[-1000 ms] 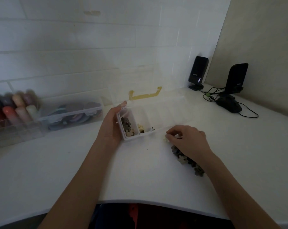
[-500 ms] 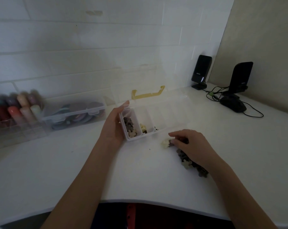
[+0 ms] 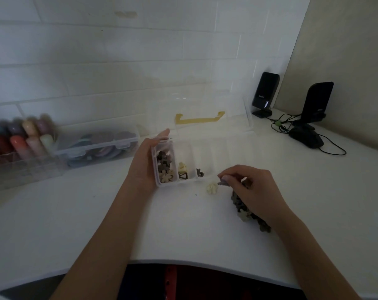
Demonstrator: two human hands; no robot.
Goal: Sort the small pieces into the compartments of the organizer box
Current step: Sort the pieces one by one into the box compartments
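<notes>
Three left compartments of the organizer box (image 3: 207,158) hold pieces; my right hand (image 3: 252,188) pinches a grey piece (image 3: 222,183), my left hand (image 3: 145,161) grips the box, and a pile (image 3: 247,214) waits on the surface (image 3: 183,230).

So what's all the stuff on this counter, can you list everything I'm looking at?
organizer box: one, clear, lid open with a yellow handle, centre of the counter
sorted pieces: several, dark and cream, in its three leftmost compartments
cream piece: one, loose on the counter in front of the box
unsorted pile: many, dark and beige, partly under the right hand
storage cases: two, clear, coloured contents, far left by the wall
speakers: two, black, wired, right corner
left hand: holds the box's left end
right hand: pinches a greyish piece
</notes>
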